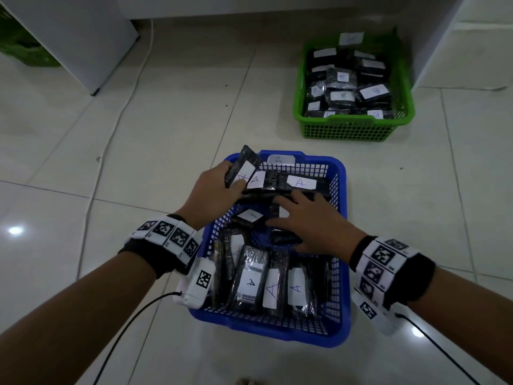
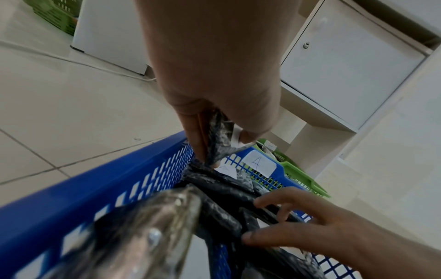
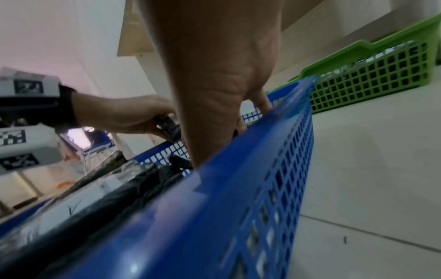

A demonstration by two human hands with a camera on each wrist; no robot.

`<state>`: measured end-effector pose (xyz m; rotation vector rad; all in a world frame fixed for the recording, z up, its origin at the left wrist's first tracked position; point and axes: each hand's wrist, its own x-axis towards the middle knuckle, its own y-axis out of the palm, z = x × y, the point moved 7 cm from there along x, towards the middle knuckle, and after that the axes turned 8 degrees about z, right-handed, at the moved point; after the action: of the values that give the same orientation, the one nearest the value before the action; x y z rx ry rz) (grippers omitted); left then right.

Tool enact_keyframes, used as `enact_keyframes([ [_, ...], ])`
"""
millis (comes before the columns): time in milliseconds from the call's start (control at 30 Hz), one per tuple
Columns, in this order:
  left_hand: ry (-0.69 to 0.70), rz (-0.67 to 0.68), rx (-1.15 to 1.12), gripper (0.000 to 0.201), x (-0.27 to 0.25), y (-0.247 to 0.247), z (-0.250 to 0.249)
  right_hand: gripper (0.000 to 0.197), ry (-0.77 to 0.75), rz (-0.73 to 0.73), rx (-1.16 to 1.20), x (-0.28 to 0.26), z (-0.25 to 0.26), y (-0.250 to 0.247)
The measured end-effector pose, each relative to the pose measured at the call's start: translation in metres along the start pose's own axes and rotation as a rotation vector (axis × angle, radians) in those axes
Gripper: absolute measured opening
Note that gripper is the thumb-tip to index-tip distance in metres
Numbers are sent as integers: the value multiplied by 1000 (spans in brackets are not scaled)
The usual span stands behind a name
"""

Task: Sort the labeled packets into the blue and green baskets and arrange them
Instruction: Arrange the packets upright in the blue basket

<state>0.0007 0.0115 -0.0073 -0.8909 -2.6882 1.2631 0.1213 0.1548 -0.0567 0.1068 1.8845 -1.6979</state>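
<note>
A blue basket (image 1: 340,301) stands on the floor in front of me, holding several black packets with white "A" labels (image 1: 249,282). My left hand (image 1: 219,184) grips one black "A" packet (image 1: 244,165) tilted up over the basket's far left corner; in the left wrist view the left hand (image 2: 214,143) pinches the packet (image 2: 220,136). My right hand (image 1: 302,218) lies with spread fingers on the packets in the basket's middle. A green basket (image 1: 352,129) full of "B" packets (image 1: 342,95) sits farther back on the right.
The baskets stand on a pale tiled floor (image 1: 111,151). A white cable (image 1: 119,115) runs across the floor at left. White cabinets (image 1: 75,37) rise at the back left and right. Another green crate (image 1: 22,48) is at the far left.
</note>
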Motion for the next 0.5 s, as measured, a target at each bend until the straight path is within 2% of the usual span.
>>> enact_keyframes([
  [167,-17,15,-30,17,0,7,4,71,50,-16,-29,8,3,2],
  [300,-28,34,-52,19,-3,11,10,77,103,-34,-33,8,9,16],
  [433,-67,61,-59,24,-1,11,16,72,92,-65,69,4,4,11],
  [500,-110,109,-104,28,4,12,22,61,75,-103,178,0,-6,1],
])
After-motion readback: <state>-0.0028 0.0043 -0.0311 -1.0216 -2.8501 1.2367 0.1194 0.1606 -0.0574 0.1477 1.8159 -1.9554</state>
